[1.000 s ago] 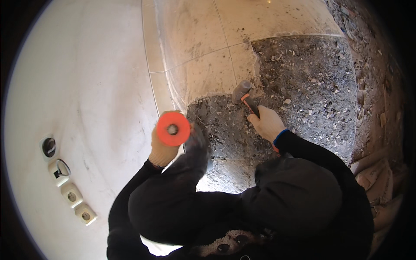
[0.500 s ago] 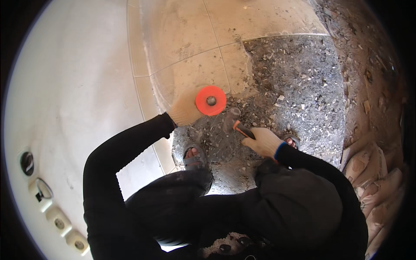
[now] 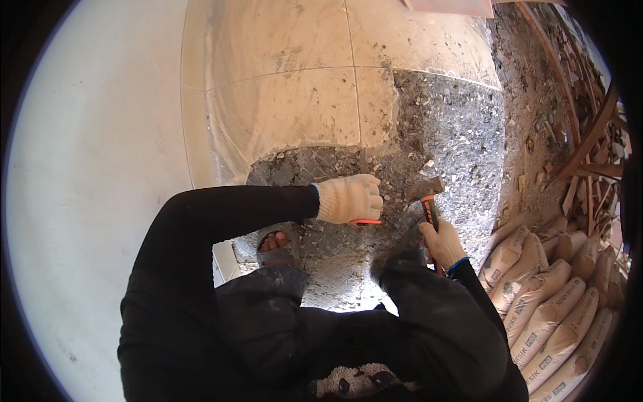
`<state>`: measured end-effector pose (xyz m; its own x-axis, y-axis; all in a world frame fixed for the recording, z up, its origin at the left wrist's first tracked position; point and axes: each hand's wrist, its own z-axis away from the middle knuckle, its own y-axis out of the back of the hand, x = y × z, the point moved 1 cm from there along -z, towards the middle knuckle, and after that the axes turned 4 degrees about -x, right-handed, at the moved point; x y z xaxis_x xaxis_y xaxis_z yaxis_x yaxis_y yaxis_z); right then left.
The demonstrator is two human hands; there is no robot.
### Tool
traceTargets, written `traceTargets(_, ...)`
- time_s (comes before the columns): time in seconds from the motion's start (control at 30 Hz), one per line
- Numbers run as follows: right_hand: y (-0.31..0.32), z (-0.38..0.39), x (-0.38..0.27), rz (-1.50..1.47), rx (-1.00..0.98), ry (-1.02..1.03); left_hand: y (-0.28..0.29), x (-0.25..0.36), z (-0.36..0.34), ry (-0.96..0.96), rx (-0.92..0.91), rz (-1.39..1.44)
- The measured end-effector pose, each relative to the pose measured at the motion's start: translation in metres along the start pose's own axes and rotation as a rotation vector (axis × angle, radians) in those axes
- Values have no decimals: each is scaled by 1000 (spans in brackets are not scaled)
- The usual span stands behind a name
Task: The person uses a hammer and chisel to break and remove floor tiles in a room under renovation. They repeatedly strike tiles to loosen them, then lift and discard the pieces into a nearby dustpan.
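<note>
My left hand (image 3: 348,198), in a pale knit glove, grips a chisel with an orange round guard (image 3: 365,221), mostly hidden under the hand, above broken dark floor bed (image 3: 315,244). My right hand (image 3: 442,242), gloved too, is closed on the handle of a hammer (image 3: 424,189), whose head is just right of my left hand. Pale tiles (image 3: 281,114) end in a jagged chipped edge beyond my hands. A sandaled foot (image 3: 273,248) stands below my left forearm.
A white wall (image 3: 87,167) runs along my left. Stacked paper sacks (image 3: 536,295) lie at lower right. Rubble and broken wooden pieces (image 3: 589,161) fill the right side. A pinkish flat object (image 3: 449,8) shows at the far edge.
My left hand has swung right and turned, so the orange guard is mostly hidden. My right hand and hammer have moved right. The view has shifted, showing more of the sacks and wood.
</note>
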<state>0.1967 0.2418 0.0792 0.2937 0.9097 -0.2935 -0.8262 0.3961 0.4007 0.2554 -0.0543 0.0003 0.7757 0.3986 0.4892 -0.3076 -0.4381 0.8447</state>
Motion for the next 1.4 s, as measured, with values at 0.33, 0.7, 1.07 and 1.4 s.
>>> traceTargets(0.33,32,-21,-41,218,-181,-197,20,26,-28,567,-185,23)
traceTargets(0.7,23,-38,-119,855,-306,-41,6,9,-35,159,-245,-15)
traceTargets(1.07,8,-22,-108,418,-114,-395,14,-11,-41,75,-466,158)
traceTargets(1.4,-15,-12,-55,4,70,-327,22,-25,-27,62,-369,289)
